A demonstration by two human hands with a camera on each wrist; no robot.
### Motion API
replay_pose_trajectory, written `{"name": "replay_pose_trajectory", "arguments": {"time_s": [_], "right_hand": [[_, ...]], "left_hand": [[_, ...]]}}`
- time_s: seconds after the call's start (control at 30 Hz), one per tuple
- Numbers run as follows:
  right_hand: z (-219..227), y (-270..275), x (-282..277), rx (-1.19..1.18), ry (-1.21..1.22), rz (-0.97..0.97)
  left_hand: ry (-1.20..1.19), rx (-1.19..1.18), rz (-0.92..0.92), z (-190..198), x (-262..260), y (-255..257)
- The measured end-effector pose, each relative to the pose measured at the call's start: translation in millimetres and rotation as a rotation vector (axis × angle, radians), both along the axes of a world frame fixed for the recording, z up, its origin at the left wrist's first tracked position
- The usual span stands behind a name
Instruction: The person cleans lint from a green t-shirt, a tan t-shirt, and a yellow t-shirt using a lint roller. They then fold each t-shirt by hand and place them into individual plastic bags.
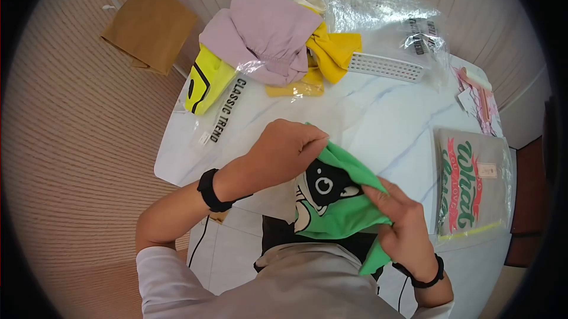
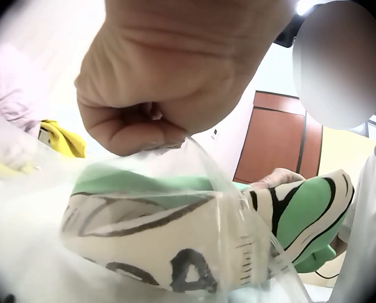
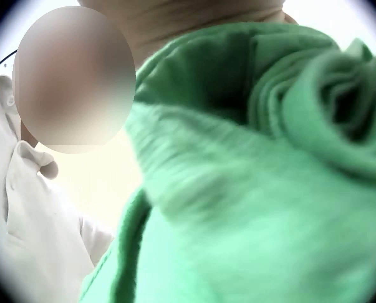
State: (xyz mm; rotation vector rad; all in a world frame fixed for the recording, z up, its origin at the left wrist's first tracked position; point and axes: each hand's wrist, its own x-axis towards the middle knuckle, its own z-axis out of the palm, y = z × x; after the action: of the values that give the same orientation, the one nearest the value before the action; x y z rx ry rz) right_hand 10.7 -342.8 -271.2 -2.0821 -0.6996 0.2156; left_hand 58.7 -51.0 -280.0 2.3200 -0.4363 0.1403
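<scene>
A green cloth garment with a black and cream cartoon print hangs between the two hands at the table's near edge. The left hand pinches the edge of a clear plastic bag; in the left wrist view the garment lies partly behind that thin film, below the left hand. At the garment's other side the right hand grips the green cloth, thumb and fingers around a fold. Bunched, rolled green fabric fills most of the right wrist view.
On the white table, lilac clothing, a yellow garment, a neon piece and clear bags lie at the back, beside a white basket. A bagged grey shirt is at the right. A brown paper bag stands back left.
</scene>
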Motion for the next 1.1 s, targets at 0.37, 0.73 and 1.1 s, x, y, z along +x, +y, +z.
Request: {"name": "replay_pose_trajectory", "arguments": {"time_s": [0.37, 0.73, 1.1], "right_hand": [[-26.3, 23.7, 1.2, 0.148, 0.137, -0.055], [-49.1, 41.1, 8.9, 0.942, 0.748, -0.521], [-66.5, 48.3, 10.3, 0.601, 0.607, -0.215]], "left_hand": [[-0.087, -0.002, -0.060, 6.0, 6.9, -17.5], [0.127, -0.312, -0.105, -5.3, 4.6, -33.7], [0.197, -0.358, -0.272, 9.6, 4.4, -65.9]]}}
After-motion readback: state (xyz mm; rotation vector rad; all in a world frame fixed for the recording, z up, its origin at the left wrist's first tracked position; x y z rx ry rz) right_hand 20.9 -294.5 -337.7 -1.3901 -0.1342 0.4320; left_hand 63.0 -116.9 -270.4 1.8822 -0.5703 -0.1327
